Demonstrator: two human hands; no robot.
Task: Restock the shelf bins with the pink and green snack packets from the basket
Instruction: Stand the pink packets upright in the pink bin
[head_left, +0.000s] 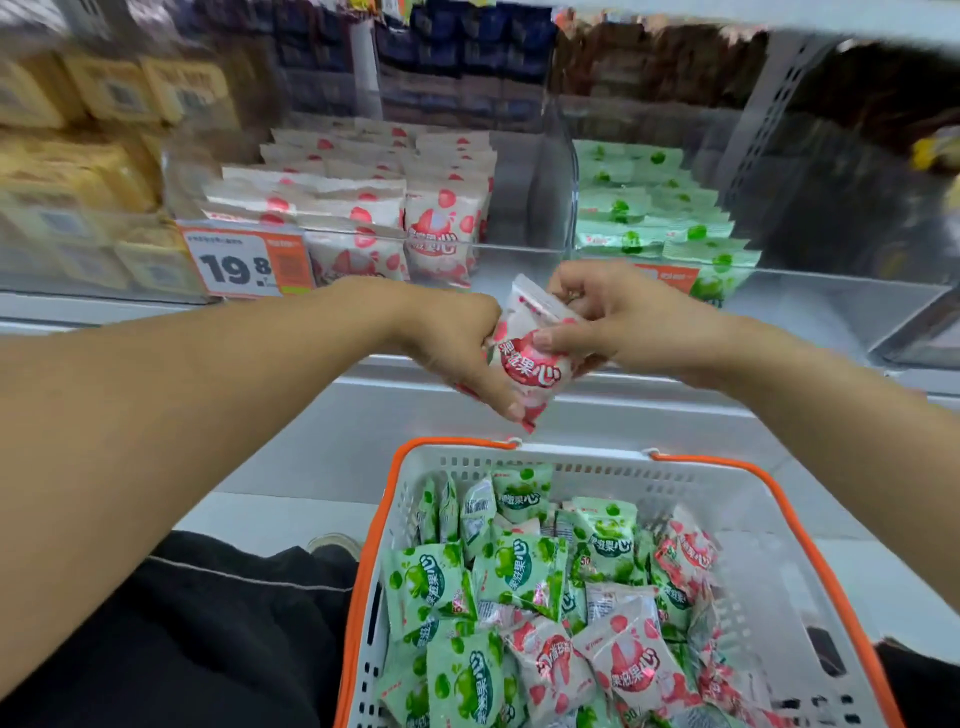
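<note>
A glossy pink snack packet (527, 358), pillow-shaped with crimped ends and a strawberry print, is held above the basket (737, 499) by both hands at once. The left hand (457, 343) is closed around its left edge, thumb stretched down along the front, while the right hand (618, 317) is pinched on its upper right side, thumb pressed against the printed face. More than one packet may be gripped in the bundle; that cannot be told.

The basket is made of white perforated plastic with an orange rim and is filled with a loose heap of crinkled foil packets, green packets (457, 587) massed toward the left and pink packets (623, 660) toward the right.

On the shelf behind, clear, smooth-walled plastic bins are seen. In the pink bin (524, 208), upright rows of matching pink packets are stacked, leaving a gap at its right side. In the green bin (810, 291) just beside it, green packets are lined. An orange-bordered price tag (244, 265) is fixed at the front edge.
</note>
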